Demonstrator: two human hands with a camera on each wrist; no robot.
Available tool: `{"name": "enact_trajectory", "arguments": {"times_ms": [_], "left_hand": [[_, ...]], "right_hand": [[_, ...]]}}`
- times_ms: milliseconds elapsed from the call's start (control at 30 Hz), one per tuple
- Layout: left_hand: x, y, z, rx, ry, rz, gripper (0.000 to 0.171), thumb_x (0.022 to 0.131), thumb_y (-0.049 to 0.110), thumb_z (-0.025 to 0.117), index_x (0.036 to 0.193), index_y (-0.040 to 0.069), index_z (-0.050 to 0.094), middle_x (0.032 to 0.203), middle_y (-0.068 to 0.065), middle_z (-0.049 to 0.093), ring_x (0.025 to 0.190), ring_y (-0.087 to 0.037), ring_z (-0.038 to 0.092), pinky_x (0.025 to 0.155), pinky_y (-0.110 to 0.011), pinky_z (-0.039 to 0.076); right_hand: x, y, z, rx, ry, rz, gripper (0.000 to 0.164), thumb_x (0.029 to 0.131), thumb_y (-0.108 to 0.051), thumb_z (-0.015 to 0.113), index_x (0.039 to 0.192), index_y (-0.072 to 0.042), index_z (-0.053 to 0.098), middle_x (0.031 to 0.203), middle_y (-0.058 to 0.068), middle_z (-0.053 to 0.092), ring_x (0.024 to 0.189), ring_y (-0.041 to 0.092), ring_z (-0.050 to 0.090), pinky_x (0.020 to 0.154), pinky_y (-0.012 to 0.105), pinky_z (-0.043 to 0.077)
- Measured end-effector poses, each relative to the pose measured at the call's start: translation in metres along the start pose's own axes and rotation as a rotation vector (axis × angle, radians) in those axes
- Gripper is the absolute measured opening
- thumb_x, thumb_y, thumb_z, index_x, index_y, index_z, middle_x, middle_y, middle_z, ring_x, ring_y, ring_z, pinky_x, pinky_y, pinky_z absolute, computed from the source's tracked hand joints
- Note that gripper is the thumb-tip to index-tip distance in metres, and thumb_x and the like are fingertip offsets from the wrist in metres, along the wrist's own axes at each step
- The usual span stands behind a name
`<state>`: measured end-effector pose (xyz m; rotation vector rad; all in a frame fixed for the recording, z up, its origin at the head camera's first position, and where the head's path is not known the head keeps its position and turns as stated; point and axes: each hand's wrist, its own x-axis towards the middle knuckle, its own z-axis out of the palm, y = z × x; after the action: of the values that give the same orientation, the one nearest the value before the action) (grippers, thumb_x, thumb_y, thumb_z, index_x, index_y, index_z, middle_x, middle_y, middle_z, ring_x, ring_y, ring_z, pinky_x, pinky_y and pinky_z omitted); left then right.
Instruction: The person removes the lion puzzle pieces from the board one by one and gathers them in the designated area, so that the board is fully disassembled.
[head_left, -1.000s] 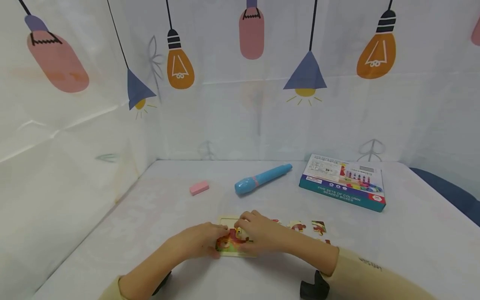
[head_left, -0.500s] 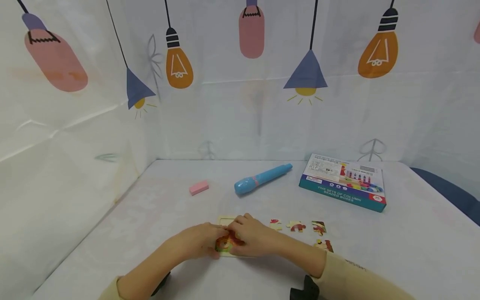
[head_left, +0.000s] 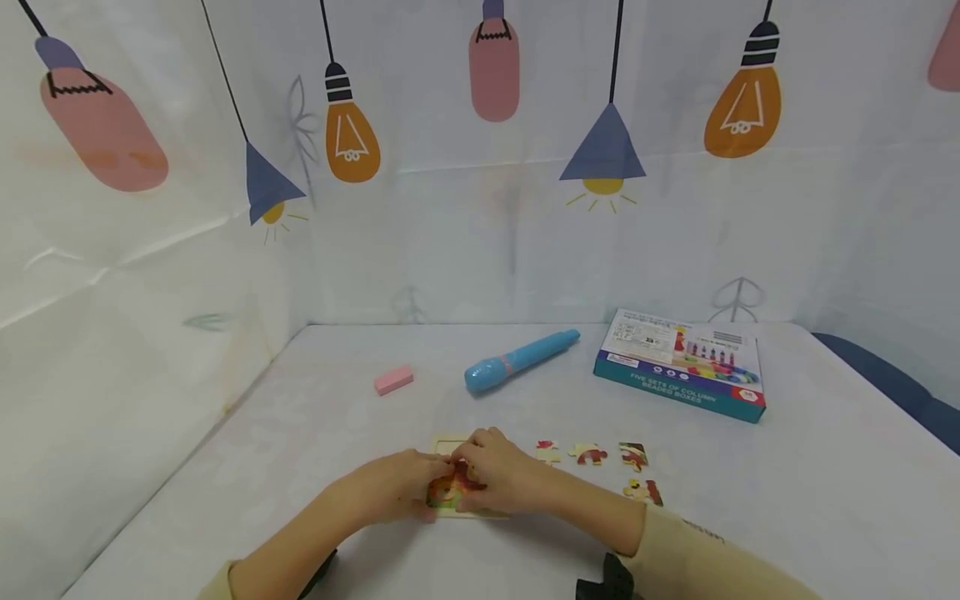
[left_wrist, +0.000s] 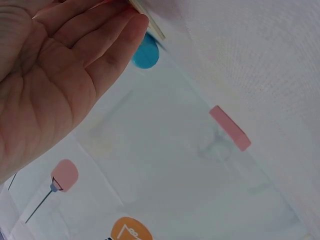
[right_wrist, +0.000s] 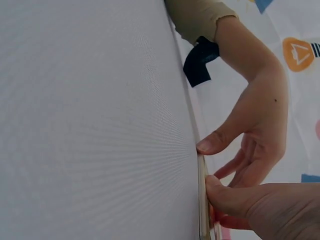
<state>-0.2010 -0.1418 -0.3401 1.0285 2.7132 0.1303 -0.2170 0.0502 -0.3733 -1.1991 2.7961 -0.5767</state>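
Observation:
A small jigsaw puzzle board (head_left: 448, 490) with a pale rim and a colourful picture lies flat on the white table, partly covered by both hands. My left hand (head_left: 386, 487) holds it at its left side, thumb at the near edge and fingers over the picture; in the left wrist view those fingers (left_wrist: 107, 47) reach toward the board's edge. On the board's right half, my right hand (head_left: 506, 475) has its fingers and thumb bent round a puzzle piece, mostly hidden beneath them. The right wrist view has the thumb (right_wrist: 215, 187) low against the board.
Loose puzzle pieces (head_left: 588, 454) lie to the right of the board. Farther back are a pink eraser-like block (head_left: 393, 380), a blue microphone-shaped object (head_left: 517, 362) and a bead-set box (head_left: 678, 364). A lamp-patterned curtain (head_left: 435, 225) hangs behind the table.
My right hand has shifted left over the board toward the left hand, covering more of the picture and uncovering loose pieces at right. My left hand stays at the board's left side.

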Motion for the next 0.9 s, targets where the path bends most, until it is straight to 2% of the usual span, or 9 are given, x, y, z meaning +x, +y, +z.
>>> {"name": "enact_trajectory", "arguments": {"times_ms": [367, 633, 900], "left_hand": [[-0.0001, -0.0008, 0.0007, -0.001, 0.009, 0.016, 0.055, 0.075, 0.027, 0.075, 0.123, 0.007, 0.056, 0.126, 0.0, 0.055, 0.106, -0.019, 0.056, 0.09, -0.036, 0.044], [0.0005, -0.0035, 0.0015, -0.003, 0.017, 0.038, 0.052, 0.074, 0.025, 0.075, 0.119, 0.008, 0.056, 0.117, 0.003, 0.059, 0.102, -0.013, 0.056, 0.089, -0.033, 0.044], [-0.0002, -0.0036, 0.0007, -0.007, 0.021, 0.054, 0.048, 0.074, 0.025, 0.075, 0.116, 0.012, 0.056, 0.118, 0.005, 0.058, 0.098, -0.012, 0.057, 0.086, -0.033, 0.046]], "right_hand": [[0.0022, 0.0001, 0.0023, 0.082, 0.006, 0.042, 0.046, 0.076, -0.034, 0.074, 0.114, -0.016, 0.056, 0.103, -0.003, 0.044, 0.094, 0.011, 0.039, 0.077, 0.021, 0.038], [0.0007, -0.003, 0.0011, 0.135, 0.038, 0.037, 0.047, 0.075, -0.029, 0.076, 0.115, -0.014, 0.054, 0.104, -0.002, 0.037, 0.09, 0.008, 0.041, 0.076, 0.018, 0.04], [-0.0015, -0.0059, 0.0007, 0.082, 0.088, 0.025, 0.048, 0.073, -0.03, 0.078, 0.112, -0.014, 0.054, 0.102, -0.002, 0.033, 0.079, 0.004, 0.046, 0.072, 0.015, 0.042]]}}
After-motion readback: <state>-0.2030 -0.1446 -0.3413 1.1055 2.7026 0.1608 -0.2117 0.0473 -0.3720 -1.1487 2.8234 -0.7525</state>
